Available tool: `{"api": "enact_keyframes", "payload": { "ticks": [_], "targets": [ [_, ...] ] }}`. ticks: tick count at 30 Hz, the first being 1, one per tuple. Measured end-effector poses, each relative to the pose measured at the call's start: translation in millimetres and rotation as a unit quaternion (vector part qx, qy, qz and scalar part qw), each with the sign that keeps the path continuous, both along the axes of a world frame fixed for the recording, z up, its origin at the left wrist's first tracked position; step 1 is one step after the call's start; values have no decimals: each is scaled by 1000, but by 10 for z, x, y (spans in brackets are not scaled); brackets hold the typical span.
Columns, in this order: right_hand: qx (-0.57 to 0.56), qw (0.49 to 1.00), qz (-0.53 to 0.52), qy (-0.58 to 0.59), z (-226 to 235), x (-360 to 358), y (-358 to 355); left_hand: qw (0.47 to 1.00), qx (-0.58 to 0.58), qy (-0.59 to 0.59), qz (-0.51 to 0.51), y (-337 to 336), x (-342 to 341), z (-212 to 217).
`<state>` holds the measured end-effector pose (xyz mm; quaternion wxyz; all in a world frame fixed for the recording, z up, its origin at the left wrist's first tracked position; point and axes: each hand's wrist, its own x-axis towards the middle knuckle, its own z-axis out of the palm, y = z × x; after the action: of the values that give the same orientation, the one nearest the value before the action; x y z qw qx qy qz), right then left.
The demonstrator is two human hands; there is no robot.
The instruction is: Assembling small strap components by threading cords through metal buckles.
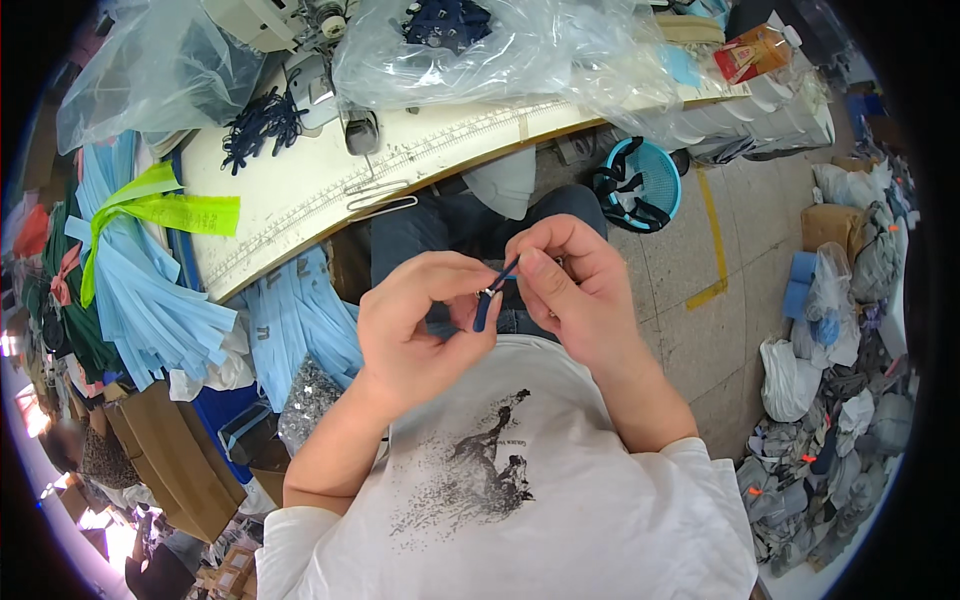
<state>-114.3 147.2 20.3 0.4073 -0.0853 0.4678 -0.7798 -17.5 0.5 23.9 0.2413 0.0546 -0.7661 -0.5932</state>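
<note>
Above my lap, both my hands are raised close together, fingertips pinched on one small navy fabric strap [482, 312]. My left hand [415, 315] grips its lower part, where a small shiny bit shows that I cannot make out. The upper end of the strap is between the thumb and forefinger of my right hand [580, 290]. A pile of similar navy straps [262, 125] lies on the white sewing table [420, 140], left of the machine's presser area. More navy pieces [445, 22] sit in a clear plastic bag [520, 65] at the back.
A sewing machine [255, 20] stands at the back left. Light-blue fabric strips [150, 270], tied with a lime-green band [190, 212], hang at the table's left. A blue basket [660, 180] with black straps stands on the floor to the right. Bagged goods [830, 460] are heaped farther right.
</note>
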Motion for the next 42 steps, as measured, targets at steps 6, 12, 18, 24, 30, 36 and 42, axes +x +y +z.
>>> {"api": "enact_keyframes", "payload": {
  "ticks": [6,12,18,24,30,36,42],
  "targets": [
    [29,998,27,39,27,-32,32,993,69,-1,-97,-111,19,-45],
    [29,997,28,67,70,-33,51,986,149,-2,-80,-88,41,-58],
    [9,988,65,142,41,-48,81,979,163,-121,-32,-52,23,65],
    [31,966,44,253,2,-52,56,990,93,-101,-39,-94,18,17],
    [67,946,27,315,26,-38,19,980,100,-167,-26,-91,36,48],
    [129,901,-7,413,34,-43,-14,965,201,-159,-47,-65,44,48],
    [75,941,17,330,0,-60,57,954,255,-155,-28,-13,60,48]
  ]
}}
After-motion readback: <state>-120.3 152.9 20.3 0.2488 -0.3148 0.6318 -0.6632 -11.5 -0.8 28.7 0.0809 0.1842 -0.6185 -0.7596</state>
